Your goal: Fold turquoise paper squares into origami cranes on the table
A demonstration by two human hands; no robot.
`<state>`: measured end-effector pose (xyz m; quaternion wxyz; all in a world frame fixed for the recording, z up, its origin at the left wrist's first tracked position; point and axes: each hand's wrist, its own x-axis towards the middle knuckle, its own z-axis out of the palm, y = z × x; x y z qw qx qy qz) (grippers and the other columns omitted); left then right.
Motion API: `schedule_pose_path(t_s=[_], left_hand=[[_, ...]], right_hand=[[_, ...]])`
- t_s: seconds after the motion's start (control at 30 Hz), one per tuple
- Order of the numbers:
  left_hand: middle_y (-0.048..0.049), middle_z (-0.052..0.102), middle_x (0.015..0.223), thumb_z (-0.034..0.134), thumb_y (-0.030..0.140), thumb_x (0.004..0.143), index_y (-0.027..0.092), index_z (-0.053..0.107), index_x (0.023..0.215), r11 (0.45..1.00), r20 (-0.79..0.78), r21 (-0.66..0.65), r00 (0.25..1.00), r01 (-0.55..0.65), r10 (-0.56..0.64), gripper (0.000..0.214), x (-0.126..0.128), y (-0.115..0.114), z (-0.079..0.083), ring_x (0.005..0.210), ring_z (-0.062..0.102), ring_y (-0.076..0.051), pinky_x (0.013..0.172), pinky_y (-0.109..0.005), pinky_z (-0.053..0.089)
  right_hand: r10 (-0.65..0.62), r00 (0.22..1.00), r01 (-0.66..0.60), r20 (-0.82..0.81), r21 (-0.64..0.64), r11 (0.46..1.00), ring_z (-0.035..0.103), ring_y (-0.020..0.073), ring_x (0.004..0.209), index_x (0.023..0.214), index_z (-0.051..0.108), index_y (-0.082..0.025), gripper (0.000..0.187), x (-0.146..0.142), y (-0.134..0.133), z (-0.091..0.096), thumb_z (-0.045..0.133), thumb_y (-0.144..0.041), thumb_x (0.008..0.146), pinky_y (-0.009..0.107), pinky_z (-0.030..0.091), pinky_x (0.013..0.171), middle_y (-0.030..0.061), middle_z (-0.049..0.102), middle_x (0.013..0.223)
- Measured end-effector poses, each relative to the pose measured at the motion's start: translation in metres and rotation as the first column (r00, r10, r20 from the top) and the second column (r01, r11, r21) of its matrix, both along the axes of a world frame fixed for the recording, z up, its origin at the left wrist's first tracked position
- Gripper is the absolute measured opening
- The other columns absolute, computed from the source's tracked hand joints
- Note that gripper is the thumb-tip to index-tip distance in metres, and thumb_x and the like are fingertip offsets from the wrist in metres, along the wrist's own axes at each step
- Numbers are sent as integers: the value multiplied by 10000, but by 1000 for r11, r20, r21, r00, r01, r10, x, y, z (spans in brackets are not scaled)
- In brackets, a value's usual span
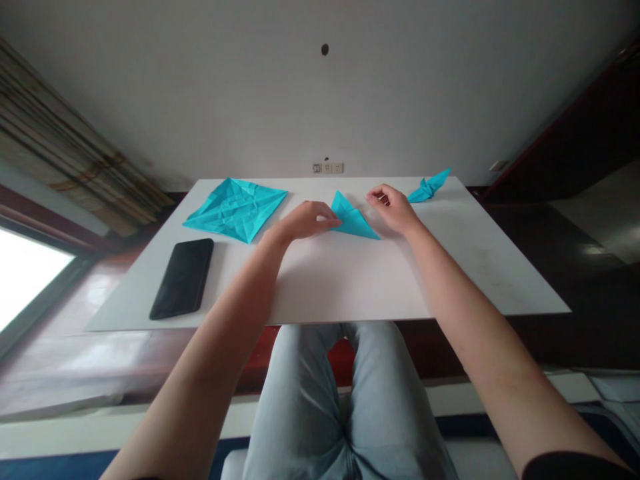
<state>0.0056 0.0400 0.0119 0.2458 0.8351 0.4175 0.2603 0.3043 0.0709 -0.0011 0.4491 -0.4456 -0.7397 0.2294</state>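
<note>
A folded blue paper triangle (354, 218) lies on the white table (350, 280), its upper flap raised. My left hand (305, 220) pinches its left corner with closed fingers. My right hand (393, 205) hovers just right of the paper, fingers curled loosely, not touching it and holding nothing visible.
A creased, unfolded blue paper square (235, 208) lies at the far left of the table. A black phone (183, 277) rests near the front left edge. A finished blue folded figure (429, 187) sits at the far right corner. My knees in light jeans (345, 400) are under the table's front edge.
</note>
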Motion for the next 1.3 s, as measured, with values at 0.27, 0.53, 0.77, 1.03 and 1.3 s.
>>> schedule_pose_path(t_s=[0.27,0.53,0.77,1.03,1.3], left_hand=[[-80,834,1137,906,330,894,213,790,1141,975,-35,107,979,-194,199,297,25,-4,-13,963,757,-239,891,-355,567],[-84,823,1207,857,428,969,275,882,1135,974,-190,99,957,-202,218,228,10,-2,-8,1125,763,-302,1106,-471,511],[-93,824,1267,928,484,894,279,854,1188,965,-185,78,947,-251,261,367,-5,2,-8,1169,736,-324,1125,-496,465],[-66,822,1064,957,601,845,278,875,1026,934,-216,56,909,-353,356,379,-9,4,-3,1168,729,-354,1163,-546,407],[-89,860,1177,948,580,839,273,846,1116,943,-188,68,924,-326,333,425,-10,6,-7,1165,765,-361,1170,-583,444]], right_hand=[[126,966,-144,226,66,987,668,255,965,1299,841,-290,447,-6,-10,-1,817,-614,992,476,604,985,97,714,1242],[59,836,-45,546,-41,998,558,446,1436,1433,836,-512,371,-7,-12,-23,657,-549,1110,761,387,1294,105,585,1505],[-150,864,159,481,22,987,539,526,1419,1348,826,-343,402,14,5,-30,700,-574,1044,816,382,1237,192,605,1537],[-30,900,61,435,-59,996,678,426,1293,1057,848,-293,383,-2,-1,-13,652,-621,1080,714,438,1205,138,785,1236],[147,986,-129,78,-193,973,666,258,856,991,773,-261,500,-12,-10,-8,884,-709,798,444,571,866,51,784,942]])
